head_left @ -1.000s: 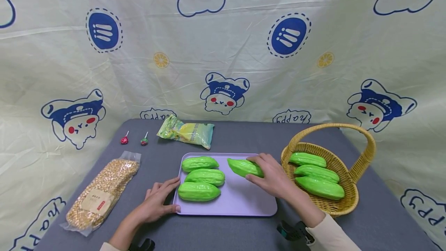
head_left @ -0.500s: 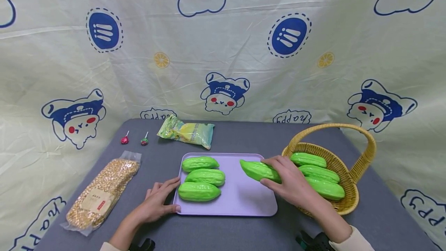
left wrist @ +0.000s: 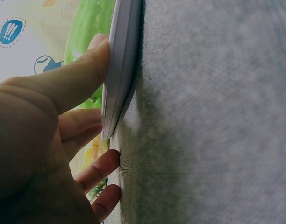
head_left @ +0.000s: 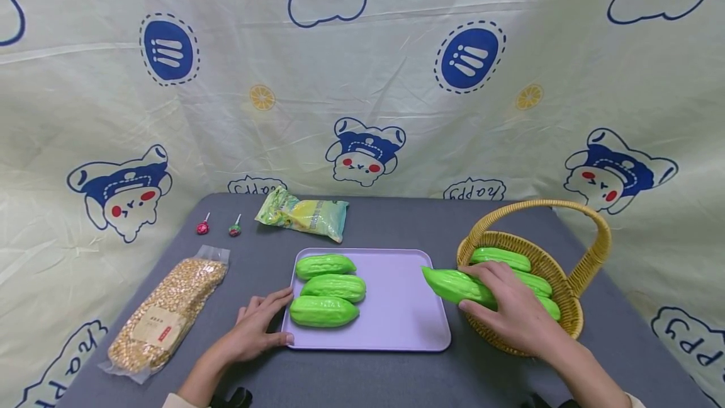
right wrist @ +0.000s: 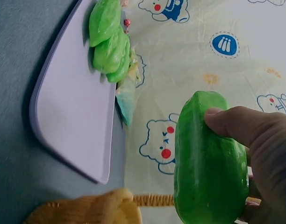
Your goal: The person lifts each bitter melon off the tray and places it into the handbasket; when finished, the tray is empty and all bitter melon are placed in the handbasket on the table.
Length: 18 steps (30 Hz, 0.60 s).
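My right hand (head_left: 512, 310) grips a green bitter melon (head_left: 455, 286) between thumb and fingers, up off the surface. It hangs between the tray and the near-left rim of the wicker basket (head_left: 573, 320). In the right wrist view the thumb presses the held bitter melon (right wrist: 203, 163); the other fingers are mostly behind it. A lilac tray (head_left: 399, 307) carries three bitter melons (head_left: 334, 288) along its left side. My left hand (head_left: 255, 329) touches the tray's left edge with spread, fairly straight fingers; in the left wrist view the thumb lies against the rim (left wrist: 119, 60).
Inside the basket lie more bitter melons (head_left: 504, 258), partly covered by my right hand; its tall handle (head_left: 601, 238) arches above. A bag of corn kernels (head_left: 170, 313) lies left. Behind the tray are a green-yellow packet (head_left: 306, 214) and two lollipops (head_left: 202, 228).
My right hand has carried the bitter melon rightward off the tray to the basket's near-left edge. The left hand has stayed at the tray's edge.
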{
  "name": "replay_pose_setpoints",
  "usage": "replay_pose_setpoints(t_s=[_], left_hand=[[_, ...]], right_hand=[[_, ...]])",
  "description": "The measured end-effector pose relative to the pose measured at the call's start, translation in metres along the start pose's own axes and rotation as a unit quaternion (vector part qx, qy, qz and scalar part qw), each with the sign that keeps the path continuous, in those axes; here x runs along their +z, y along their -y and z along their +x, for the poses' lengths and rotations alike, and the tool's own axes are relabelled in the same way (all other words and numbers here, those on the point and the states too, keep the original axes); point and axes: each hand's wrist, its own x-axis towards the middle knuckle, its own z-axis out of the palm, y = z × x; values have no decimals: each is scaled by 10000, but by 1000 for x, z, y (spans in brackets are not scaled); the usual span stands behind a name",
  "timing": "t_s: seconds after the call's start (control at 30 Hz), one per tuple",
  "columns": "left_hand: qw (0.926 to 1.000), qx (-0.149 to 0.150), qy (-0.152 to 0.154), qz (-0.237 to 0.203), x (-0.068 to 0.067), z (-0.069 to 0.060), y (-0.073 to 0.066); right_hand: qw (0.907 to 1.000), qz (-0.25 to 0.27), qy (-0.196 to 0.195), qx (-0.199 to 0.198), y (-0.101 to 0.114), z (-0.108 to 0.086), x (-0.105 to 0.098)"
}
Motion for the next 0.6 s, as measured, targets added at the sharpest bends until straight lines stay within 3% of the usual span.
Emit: replay_pose_setpoints(t_s=[0.6], left_hand=[[10000,40,-17,-11,1,0,1]], right_hand=[[9980,-515,166,331,-38,-24,-14]])
